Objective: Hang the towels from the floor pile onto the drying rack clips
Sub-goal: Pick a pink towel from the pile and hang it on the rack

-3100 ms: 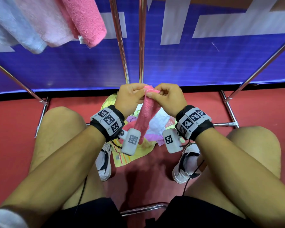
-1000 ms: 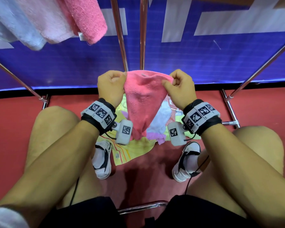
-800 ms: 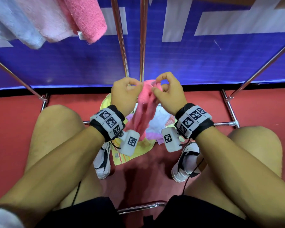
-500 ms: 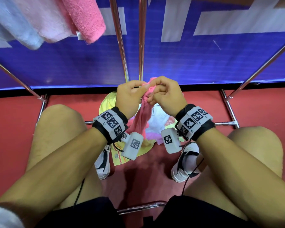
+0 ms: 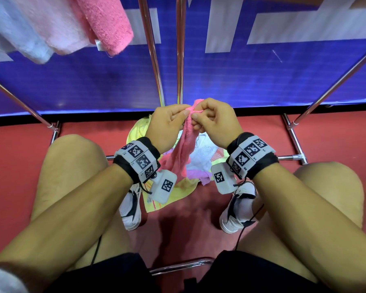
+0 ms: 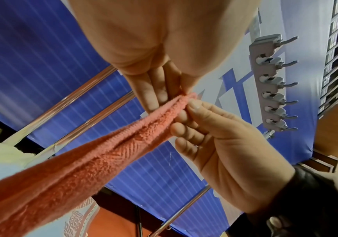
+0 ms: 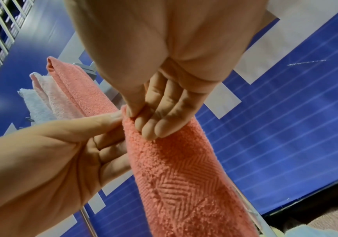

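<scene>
Both hands meet in front of my knees and pinch the top edge of a pink towel, which hangs bunched into a narrow strip. My left hand pinches it from the left and my right hand from the right, fingertips almost touching. The left wrist view shows the towel's folded edge between the fingers. Below lies the floor pile with a white towel on a yellow one. A bar of metal clips stands empty above. Pink, pale pink and light blue towels hang at upper left.
Two chrome rack poles rise just behind my hands, and slanted legs run out to both sides. A blue banner wall closes the back. My shoes stand on the red floor beside the pile.
A second ago the pink towel was stretched wide between my hands. The hands have since come together and gathered its top edge into a narrow bunch.
</scene>
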{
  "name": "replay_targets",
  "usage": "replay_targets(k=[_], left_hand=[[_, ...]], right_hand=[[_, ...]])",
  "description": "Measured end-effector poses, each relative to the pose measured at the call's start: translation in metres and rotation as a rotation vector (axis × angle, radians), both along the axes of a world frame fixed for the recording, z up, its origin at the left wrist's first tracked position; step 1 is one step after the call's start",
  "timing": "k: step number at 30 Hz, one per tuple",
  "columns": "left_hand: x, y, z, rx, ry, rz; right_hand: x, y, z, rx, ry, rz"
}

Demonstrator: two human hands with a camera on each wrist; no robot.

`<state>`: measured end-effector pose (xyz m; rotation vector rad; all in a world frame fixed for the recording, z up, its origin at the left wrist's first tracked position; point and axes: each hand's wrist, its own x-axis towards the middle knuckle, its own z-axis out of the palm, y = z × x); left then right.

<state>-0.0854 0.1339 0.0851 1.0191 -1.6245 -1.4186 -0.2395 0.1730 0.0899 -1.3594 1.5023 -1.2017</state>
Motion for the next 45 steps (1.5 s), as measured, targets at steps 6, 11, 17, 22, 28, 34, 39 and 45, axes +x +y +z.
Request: replay_targets(k=[6,11,17,22,28,34,39,45], left_hand=[[0.005,0.003,0.003,0.012,-0.022,-0.115],[0.010,-0.003,0.005,0.022,-0.009,-0.129],[0.016,-0.008,0.011,0.016,-0.024,-0.140],[0.019,-0.011,0.009,-0.033,-0.001,-0.136],[0.022,-0.019,0.008,-0.086,-0.025,-0.098],[0.023,-0.021,0.012,-0.148,-0.020,-0.041],[0.021,-0.017,0.027,-0.107,0.025,0.031],[0.023,-0.021,0.086,-0.227,0.062,0.039]], right_hand=[[0.000,0.000,-0.003,-0.057,0.116,-0.024],[-0.003,-0.002,-0.007,-0.068,0.199,0.006],[-0.006,-0.003,-0.003,-0.103,0.305,-0.020],[-0.013,-0.005,-0.009,-0.127,0.443,-0.018],[-0.025,-0.010,-0.007,-0.092,0.538,-0.011],[-0.021,-0.010,-0.002,-0.164,0.337,-0.102],[-0.012,-0.008,0.018,-0.151,0.019,-0.089],[-0.006,-0.017,0.071,-0.215,0.033,-0.011]])
